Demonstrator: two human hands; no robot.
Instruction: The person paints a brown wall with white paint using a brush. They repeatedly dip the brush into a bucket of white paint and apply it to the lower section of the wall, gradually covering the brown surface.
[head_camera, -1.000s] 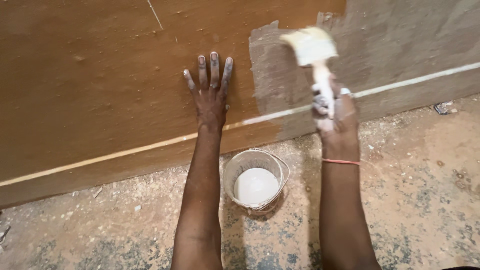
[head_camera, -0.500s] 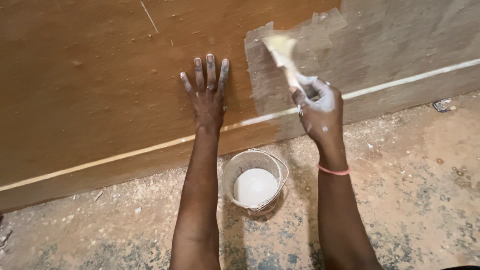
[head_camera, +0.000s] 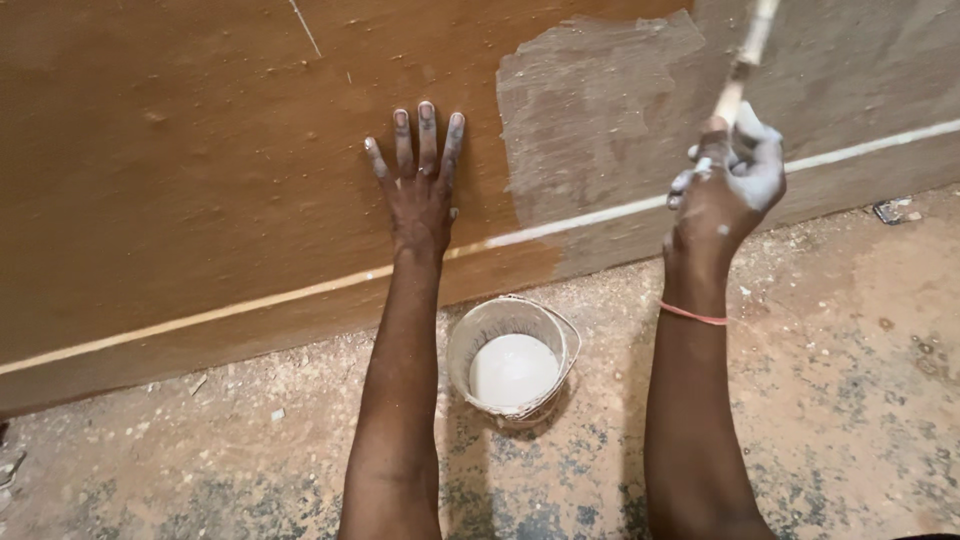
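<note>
1. Leftmost, the brown wall (head_camera: 180, 150) is bare and unpainted, with a pale line (head_camera: 200, 318) slanting along its lower part. Below it the dusty floor (head_camera: 200, 460) has open room, with a few small chips lying loose.

2. Next, the left hand (head_camera: 420, 185) lies flat against the wall, fingers spread and straight, holding nothing. Judging by the stiff arm, it serves as a prop to steady the body while leaning in. Its fingertips carry traces of paint.

3. Between the two forearms a small bucket (head_camera: 563, 335) stands on the floor, just beside the foot of the wall and within easy reach of either hand. White paint fills its bottom, and a wire handle rests along the rim.

4. Above the bucket, a grey painted patch (head_camera: 590, 110) covers the wall. Its left edge is ragged, ending just right of the left hand, so unpainted wall remains on that side.

5. Further right, the right hand (head_camera: 730, 190) is closed around the handle of a brush (head_camera: 745, 60), which points up and runs out past the top edge, its bristles unseen. The hand is smeared white, and a thin red band circles the wrist.

6. Far right, a small scrap (head_camera: 892, 210) lies at the wall's foot, well apart from the hand.
</note>
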